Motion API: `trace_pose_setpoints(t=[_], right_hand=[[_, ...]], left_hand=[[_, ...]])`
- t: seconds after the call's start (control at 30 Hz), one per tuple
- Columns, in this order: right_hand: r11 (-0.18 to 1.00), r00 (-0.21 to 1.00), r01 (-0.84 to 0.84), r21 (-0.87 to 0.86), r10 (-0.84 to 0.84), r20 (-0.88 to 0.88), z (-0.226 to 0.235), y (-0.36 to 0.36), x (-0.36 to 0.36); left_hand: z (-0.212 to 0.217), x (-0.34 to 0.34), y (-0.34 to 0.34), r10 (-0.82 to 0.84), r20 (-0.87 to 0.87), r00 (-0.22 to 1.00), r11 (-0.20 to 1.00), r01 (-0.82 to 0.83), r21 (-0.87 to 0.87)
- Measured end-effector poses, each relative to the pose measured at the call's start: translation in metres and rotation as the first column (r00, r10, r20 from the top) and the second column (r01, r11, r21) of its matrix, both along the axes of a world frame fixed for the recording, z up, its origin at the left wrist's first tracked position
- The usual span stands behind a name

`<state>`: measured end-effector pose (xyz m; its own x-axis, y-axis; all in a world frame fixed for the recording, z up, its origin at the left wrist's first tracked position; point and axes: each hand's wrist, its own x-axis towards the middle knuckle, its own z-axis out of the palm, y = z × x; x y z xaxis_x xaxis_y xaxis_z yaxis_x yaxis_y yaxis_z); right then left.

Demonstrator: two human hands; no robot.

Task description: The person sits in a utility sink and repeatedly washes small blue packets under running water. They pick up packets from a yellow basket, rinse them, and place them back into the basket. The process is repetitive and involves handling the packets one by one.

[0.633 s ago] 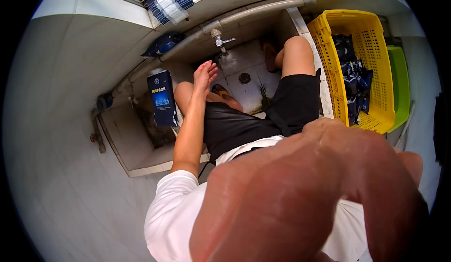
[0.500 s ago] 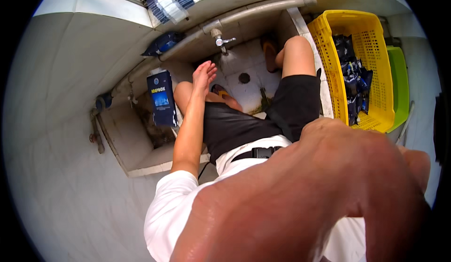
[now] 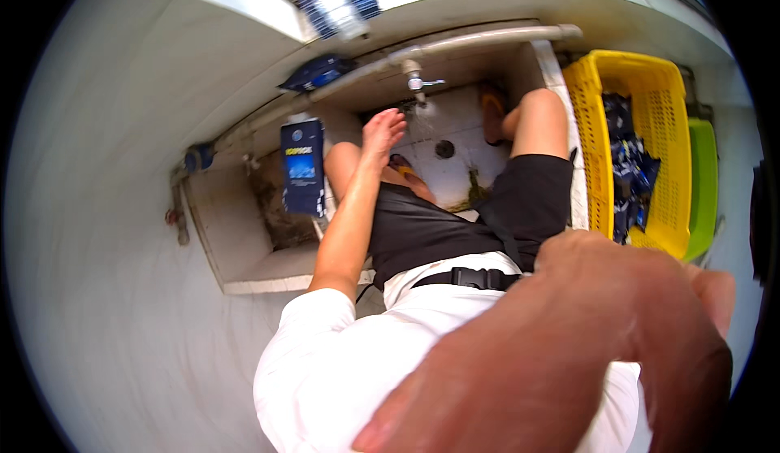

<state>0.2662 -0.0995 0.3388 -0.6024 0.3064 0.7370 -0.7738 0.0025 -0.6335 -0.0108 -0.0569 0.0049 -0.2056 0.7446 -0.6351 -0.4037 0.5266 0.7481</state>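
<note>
My left hand [image 3: 383,134] reaches over the basin with its fingers stretched out, holding nothing. It is just left of and below a small metal tap [image 3: 417,83], apart from it; water seems to spray beneath the tap. A dark blue printed carton [image 3: 303,169] stands to the left of my left forearm, on the divider between two basins. Very near the camera, my right hand [image 3: 561,331] looms large and blurred in front of my white shirt. Its fingertips are mostly out of sight, and I cannot make out anything in it.
A yellow crate [image 3: 597,152] holding several dark blue packets [image 3: 632,160] stands at right, beside a green container [image 3: 704,185]. A dark blue pouch [image 3: 317,73] lies near a pipe [image 3: 487,40]. Plastic-wrapped blue packs [image 3: 337,2] sit on the ledge. Another basin [image 3: 236,242] lies at left.
The whole view has shifted, so the surroundings appear farther right and mostly lower. My right hand has drawn down, uncovering more of my shirt and belt. My left hand stays by the tap.
</note>
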Motion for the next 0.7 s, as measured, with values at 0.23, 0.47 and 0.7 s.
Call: trace_pose_setpoints(t=[0.23,0.47,0.7], right_hand=[[0.997,0.997,-0.072,0.038,0.073,-0.023,0.007,0.000,-0.018],[0.999,1.000,-0.016,0.028,0.016,-0.007,0.009,-0.001,0.009],[0.999,0.999,-0.032,-0.010,0.033,0.026,0.003,0.008,-0.017]], left_hand=[[0.003,-0.004,0.004,0.007,-0.007,1.000,1.000,-0.007,0.004],[-0.001,0.001,0.006,0.005,0.045,0.999,1.000,-0.006,0.017],[0.003,0.001,0.001,0.027,0.031,0.999,0.999,-0.026,-0.037]])
